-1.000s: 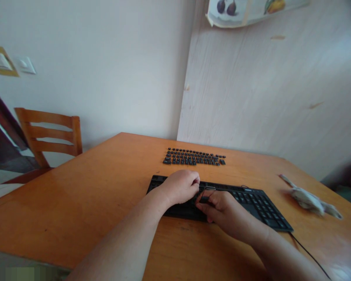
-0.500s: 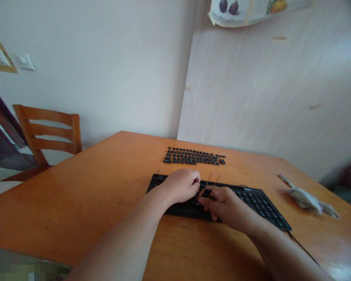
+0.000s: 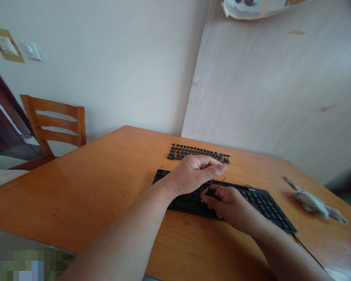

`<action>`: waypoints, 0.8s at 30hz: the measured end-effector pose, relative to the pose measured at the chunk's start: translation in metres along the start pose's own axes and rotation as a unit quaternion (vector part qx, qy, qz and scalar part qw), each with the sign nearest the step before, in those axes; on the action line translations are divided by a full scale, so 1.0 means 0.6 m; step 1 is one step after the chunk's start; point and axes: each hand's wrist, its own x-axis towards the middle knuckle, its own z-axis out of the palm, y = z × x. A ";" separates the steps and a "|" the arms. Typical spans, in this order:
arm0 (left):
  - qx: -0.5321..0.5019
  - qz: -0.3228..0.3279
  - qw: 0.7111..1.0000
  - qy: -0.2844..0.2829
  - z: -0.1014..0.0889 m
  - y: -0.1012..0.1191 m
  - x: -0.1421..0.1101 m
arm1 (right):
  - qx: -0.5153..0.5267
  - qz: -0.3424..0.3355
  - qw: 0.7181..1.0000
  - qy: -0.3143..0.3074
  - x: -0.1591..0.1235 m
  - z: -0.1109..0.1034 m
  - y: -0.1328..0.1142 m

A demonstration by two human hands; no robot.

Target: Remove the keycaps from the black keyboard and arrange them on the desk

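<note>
A black keyboard (image 3: 190,207) lies on the wooden table, with many of its keycaps gone on the left and middle and keys still fitted at the right end. My right hand (image 3: 226,203) is closed low over its middle, gripping what looks like a keycap puller (image 3: 212,191) with a black handle and thin wire prongs pointing up. My left hand (image 3: 190,173) hovers above the keyboard, thumb and fingertips together in a pinch. Whatever is between them, if anything, is hidden. Behind it, loose black keycaps (image 3: 193,150) lie in rows, partly covered by this hand.
The wooden table (image 3: 105,187) meets a wall at the back. At the right lies a crumpled pale cloth (image 3: 311,203). A cable (image 3: 308,249) runs from the keyboard toward the front right. A wooden chair (image 3: 58,123) stands at the left.
My left hand has risen off the keyboard and moved rightward, now passing in front of the wire prongs and some loose keycaps. My right hand keeps its grip. The view has shifted slightly.
</note>
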 end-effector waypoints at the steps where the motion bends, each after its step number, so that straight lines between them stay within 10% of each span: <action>1: -0.001 -0.005 1.000 -0.001 0.000 0.002 -0.001 | -0.005 0.002 1.000 -0.001 -0.001 -0.001 0.001; 24: 0.070 -0.041 0.994 0.066 -0.012 -0.040 0.016 | -0.110 0.006 0.988 0.111 -0.001 0.015 -0.014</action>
